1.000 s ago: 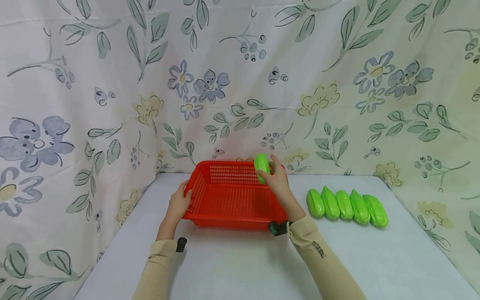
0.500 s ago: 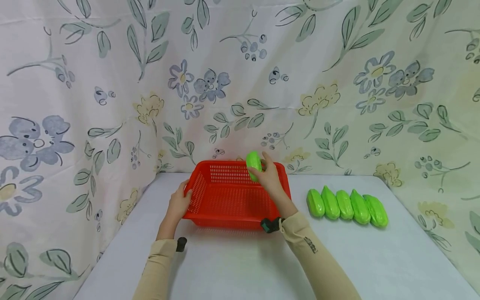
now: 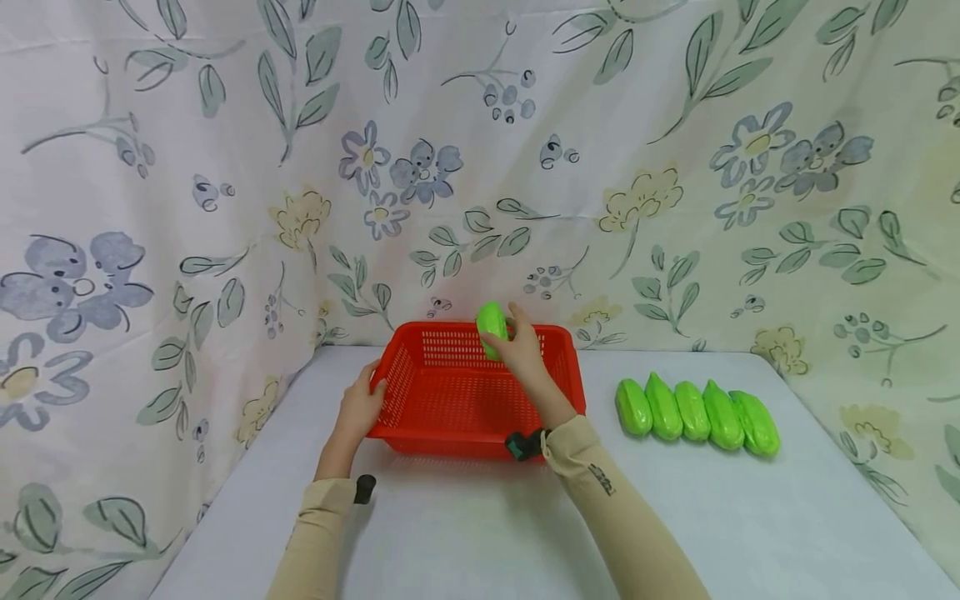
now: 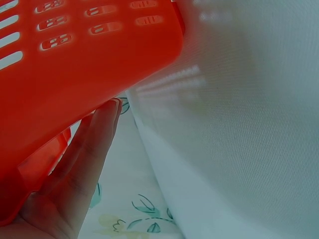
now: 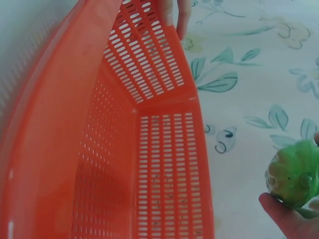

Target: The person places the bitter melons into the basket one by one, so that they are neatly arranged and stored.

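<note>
Since the earlier frame, the right hand (image 3: 522, 350) had moved left, carrying a green oblong piece (image 3: 491, 327). Its thumb and fingers gripped the piece, raised above the red basket (image 3: 450, 435). To that grip's left, the left hand (image 3: 361, 408) held the basket's side rim; to its right, five similar green pieces (image 3: 692, 410) lay side by side on the white table (image 3: 750, 517).
</note>
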Tool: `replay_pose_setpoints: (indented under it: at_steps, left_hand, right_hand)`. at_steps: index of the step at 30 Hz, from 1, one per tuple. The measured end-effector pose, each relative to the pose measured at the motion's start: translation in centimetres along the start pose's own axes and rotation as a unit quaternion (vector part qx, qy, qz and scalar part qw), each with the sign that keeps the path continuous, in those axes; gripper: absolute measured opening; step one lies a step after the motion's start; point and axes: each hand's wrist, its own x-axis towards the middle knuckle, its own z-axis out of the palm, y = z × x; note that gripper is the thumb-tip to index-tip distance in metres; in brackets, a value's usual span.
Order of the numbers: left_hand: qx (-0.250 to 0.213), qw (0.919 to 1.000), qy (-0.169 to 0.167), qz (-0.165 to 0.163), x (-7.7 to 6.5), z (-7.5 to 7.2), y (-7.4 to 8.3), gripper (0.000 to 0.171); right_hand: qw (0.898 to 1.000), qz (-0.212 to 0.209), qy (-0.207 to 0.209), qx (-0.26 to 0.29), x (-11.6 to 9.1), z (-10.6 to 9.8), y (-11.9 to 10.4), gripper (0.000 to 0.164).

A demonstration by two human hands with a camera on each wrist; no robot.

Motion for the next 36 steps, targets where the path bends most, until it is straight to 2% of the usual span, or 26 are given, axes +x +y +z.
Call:
replay_pose_setpoints:
  at_steps: [14,27,36]
  left_hand:
    - [0.002,1.0,0.001,-0.003,0.0,0.0,0.0,0.051]
    - [0.001,1.0,0.002,-0.005,-0.2,-0.1,0.2,0.051]
    - [-0.005,1.0,-0.001,-0.008,-0.2,-0.1,0.3,0.051]
  right_hand:
    - [1.0,0.012,-0.02,-0.017,1.1,2.3,-0.5,0.079]
    - [0.998,0.015,-0.053,0.003,0.9,4.5,-0.6,0.077]
    - [0.998,0.011,-0.065,-0.008,1.1,6.2,-0.5,0.077]
